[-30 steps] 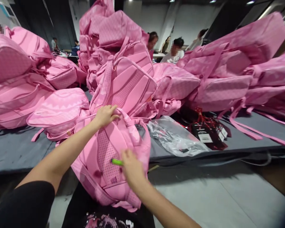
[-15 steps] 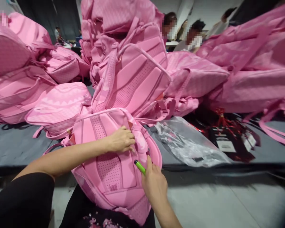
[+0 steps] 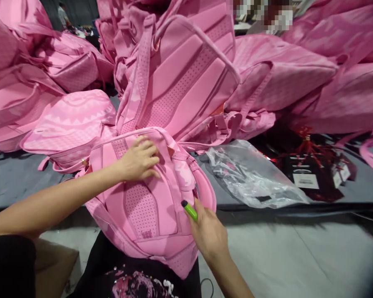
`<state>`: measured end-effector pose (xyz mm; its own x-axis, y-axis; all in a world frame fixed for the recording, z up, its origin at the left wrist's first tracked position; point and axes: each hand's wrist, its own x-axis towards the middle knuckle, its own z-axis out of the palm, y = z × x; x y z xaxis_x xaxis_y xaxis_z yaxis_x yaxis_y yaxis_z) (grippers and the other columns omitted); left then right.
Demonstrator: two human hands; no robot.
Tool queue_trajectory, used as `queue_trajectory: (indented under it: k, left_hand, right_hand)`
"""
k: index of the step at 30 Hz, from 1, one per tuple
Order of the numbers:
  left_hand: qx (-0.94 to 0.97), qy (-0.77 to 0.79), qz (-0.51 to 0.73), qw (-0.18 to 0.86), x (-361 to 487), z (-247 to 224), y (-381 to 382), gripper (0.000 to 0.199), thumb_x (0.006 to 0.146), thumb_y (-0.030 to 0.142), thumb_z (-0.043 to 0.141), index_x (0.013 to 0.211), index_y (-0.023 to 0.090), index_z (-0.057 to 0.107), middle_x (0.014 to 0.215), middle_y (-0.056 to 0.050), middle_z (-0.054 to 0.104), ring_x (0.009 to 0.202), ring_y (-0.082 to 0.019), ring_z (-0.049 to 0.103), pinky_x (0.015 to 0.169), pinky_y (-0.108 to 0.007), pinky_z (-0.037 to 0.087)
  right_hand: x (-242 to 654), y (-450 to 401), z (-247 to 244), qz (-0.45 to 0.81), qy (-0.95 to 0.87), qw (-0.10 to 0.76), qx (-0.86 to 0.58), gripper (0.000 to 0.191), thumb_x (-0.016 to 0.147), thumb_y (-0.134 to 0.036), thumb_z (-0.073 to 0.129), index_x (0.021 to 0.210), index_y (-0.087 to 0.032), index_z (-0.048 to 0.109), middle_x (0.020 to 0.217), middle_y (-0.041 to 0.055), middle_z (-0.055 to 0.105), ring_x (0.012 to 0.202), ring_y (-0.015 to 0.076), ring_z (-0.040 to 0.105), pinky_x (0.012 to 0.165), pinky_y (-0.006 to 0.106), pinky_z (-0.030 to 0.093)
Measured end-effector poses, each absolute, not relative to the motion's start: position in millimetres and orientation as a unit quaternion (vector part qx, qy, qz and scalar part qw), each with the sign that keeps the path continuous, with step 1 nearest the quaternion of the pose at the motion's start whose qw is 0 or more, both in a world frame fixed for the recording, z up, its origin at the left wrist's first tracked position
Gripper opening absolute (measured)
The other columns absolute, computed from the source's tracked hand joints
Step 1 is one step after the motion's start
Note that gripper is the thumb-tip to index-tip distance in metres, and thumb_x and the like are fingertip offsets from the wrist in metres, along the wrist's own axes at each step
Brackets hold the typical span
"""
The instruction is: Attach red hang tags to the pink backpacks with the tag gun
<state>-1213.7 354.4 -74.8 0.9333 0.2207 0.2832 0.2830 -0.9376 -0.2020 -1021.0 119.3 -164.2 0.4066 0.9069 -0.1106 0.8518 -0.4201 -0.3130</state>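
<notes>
I've L hand (image 3: 139,160) palm-down, fingers loosely spread on pink bag (image 3: 141,212); R hand (image 3: 209,231), bag's 4 o'clock, grips green pen (image 3: 191,212). Tbl edge (image 3: 329,205) 3 o'clock; room over floor (image 3: 276,248) 4.

A table (image 3: 6,182) covered in gray cloth is carrying piles of pink backpacks. On the left, one pile (image 3: 12,107) is sitting near a patterned backpack (image 3: 68,124). A taller pile (image 3: 186,78) is standing in the middle, and another (image 3: 323,95) is filling the right. Near the front edge, a crumpled see-through plastic bag (image 3: 251,176) is lying just beside dark tags (image 3: 313,182) with red strings (image 3: 306,142).
</notes>
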Motion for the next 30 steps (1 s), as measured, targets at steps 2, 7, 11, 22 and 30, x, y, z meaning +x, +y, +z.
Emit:
queue_trajectory:
  k: [2, 7, 11, 22, 30]
  left_hand:
    - [-0.982, -0.115, -0.124, 0.088, -1210, -84, 340, 0.036, 0.085, 0.052, 0.064, 0.096, 0.018, 0.067, 0.103, -0.008, 0.065, 0.103, -0.026, 0.053, 0.112, -0.053, 0.027]
    - [-0.981, -0.129, -0.129, 0.067, -1200, -93, 324, 0.031, 0.078, 0.043, 0.075, 0.096, 0.018, 0.067, 0.102, -0.007, 0.066, 0.108, -0.028, 0.052, 0.116, -0.059, 0.018]
    - [-0.984, -0.114, -0.127, 0.058, -1202, -91, 329, 0.026, 0.079, 0.037, 0.075, 0.096, 0.018, 0.068, 0.091, -0.005, 0.066, 0.099, -0.025, 0.055, 0.116, -0.06, 0.019]
    - [-0.968, -0.13, -0.158, 0.147, -1225, -77, 348, 0.031, 0.082, 0.047, 0.07, 0.089, 0.017, 0.067, 0.093, -0.007, 0.066, 0.107, -0.029, 0.055, 0.115, -0.061, 0.026]
    - [-0.959, -0.153, -0.227, 0.068, -1213, -112, 313, 0.007, 0.088, 0.025, 0.061, 0.083, 0.021, 0.065, 0.096, -0.003, 0.068, 0.108, -0.024, 0.056, 0.121, -0.059, 0.017]
  right_hand:
    - [-1015, 116, -150, 0.149, -0.511, 0.142, -0.835, 0.055, 0.094, -0.05, 0.045, 0.139, -0.019, 0.05, 0.106, 0.0151, 0.071, 0.091, 0.0316, 0.07, 0.065, 0.036, 0.052]
    - [-1028, 108, -104, 0.207, -0.496, 0.335, -0.774, 0.059, 0.087, -0.067, 0.049, 0.127, -0.023, 0.055, 0.087, 0.007, 0.071, 0.069, 0.0242, 0.067, 0.057, 0.032, 0.049]
    - [-1058, 147, -107, 0.339, -0.476, 0.539, -0.606, 0.049, 0.088, -0.069, 0.046, 0.096, -0.021, 0.057, 0.053, -0.007, 0.045, 0.042, 0.0114, 0.043, 0.043, 0.023, 0.036]
    - [-1051, 181, -172, 0.302, -0.383, 0.633, -0.601, 0.029, 0.081, -0.042, 0.069, 0.088, -0.02, 0.052, 0.056, -0.0073, 0.056, 0.043, 0.0099, 0.052, 0.043, 0.021, 0.04]
    - [-1055, 188, -163, 0.302, -0.297, 0.678, -0.6, 0.028, 0.074, -0.031, 0.075, 0.089, -0.018, 0.055, 0.051, -0.006, 0.063, 0.041, 0.0127, 0.059, 0.047, 0.023, 0.047]
